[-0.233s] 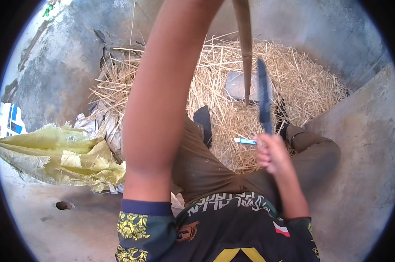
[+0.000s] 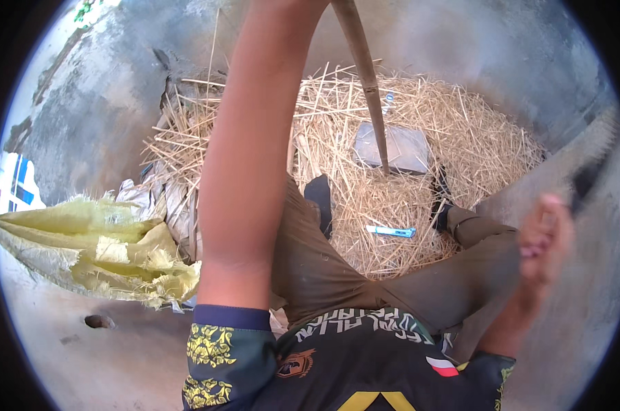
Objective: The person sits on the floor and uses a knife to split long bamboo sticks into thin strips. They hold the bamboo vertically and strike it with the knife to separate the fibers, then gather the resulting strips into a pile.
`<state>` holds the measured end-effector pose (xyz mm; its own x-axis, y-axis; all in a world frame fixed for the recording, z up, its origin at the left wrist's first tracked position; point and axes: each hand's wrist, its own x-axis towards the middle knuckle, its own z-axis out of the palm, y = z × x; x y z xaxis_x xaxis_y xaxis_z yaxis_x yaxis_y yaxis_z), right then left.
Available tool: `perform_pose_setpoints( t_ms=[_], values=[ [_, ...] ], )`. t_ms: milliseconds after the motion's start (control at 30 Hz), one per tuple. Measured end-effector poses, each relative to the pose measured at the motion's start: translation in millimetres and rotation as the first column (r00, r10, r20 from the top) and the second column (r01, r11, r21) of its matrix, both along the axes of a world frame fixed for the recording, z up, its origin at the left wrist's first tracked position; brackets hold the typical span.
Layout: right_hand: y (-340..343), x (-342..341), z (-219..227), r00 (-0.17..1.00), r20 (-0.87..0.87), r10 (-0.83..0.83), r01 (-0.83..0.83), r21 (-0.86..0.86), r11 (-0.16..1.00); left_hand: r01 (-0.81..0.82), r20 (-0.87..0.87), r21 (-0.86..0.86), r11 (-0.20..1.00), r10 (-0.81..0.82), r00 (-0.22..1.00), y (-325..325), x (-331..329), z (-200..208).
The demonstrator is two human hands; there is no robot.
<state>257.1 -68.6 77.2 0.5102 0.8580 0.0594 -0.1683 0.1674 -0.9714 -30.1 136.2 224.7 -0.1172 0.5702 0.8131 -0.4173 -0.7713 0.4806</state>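
Right hand (image 2: pixel 546 236): closed with fingers curled, blurred, held to the right of the bent right leg (image 2: pixel 460 274); a knife (image 2: pixel 588 181) is gripped in it, the dark blade smeared and pointed up to the right.
Left hand: hidden past the upper edge, so its grip cannot be told; only the bare left arm (image 2: pixel 248 137) is seen, stretched forward.
Yellow sacking (image 2: pixel 97 253): spread at the left, frayed at its edges.
Blue-and-white slim object (image 2: pixel 392 231): laid on the straw (image 2: pixel 488 123) between the legs.
Tapered stick (image 2: pixel 369 85): slanted down beside the arm, its tip seen over the block's near edge; contact cannot be told.
Grey block (image 2: pixel 409 144): bedded in straw.
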Motion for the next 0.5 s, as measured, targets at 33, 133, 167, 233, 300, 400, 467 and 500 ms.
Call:
perform_pose_setpoints(
  t_ms=[33, 133, 167, 233, 300, 400, 467, 500],
  values=[
    [-12, 8, 37, 0.972, -0.1, -0.211, 0.21, -0.012, 0.978, -0.005, 0.011, -0.02, 1.0, 0.005, 1.0, 6, 4, 0],
    [-27, 48, 55, 0.999, 0.028, -0.036, 0.014, 0.56, 0.829, -0.014, 0.023, 0.022, 1.0, 0.014, 1.0, 6, 0, 1],
    [-24, 37, 56, 0.998, 0.011, -0.062, 0.04, 0.649, 0.76, -0.03, 0.002, 0.02, 0.999, 0.03, 1.0, 5, 2, 1],
    [-15, 11, 42, 0.991, -0.048, -0.125, 0.114, 0.793, 0.599, -0.046, -0.028, 0.021, 0.999, 0.046, 0.999, 1, 7, 0],
    [16, -64, -36, 0.97, -0.096, -0.223, 0.219, 0.74, 0.636, -0.035, -0.076, 0.072, 0.997, 0.04, 0.996, -7, 24, 0],
    [34, -124, -141, 0.966, -0.233, 0.11, -0.105, 0.035, 0.994, -0.051, -0.088, 0.051, 0.997, 0.056, 0.995, -14, 50, 2],
    [33, -134, -155, 0.76, -0.558, 0.333, -0.602, -0.41, 0.685, -0.023, -0.078, -0.003, 1.0, 0.022, 0.997, -15, 44, 8],
    [34, -119, -151, 0.794, -0.518, 0.317, -0.554, -0.405, 0.727, 0.006, -0.085, -0.035, 0.999, -0.009, 0.996, -16, 44, 11]
  ],
)
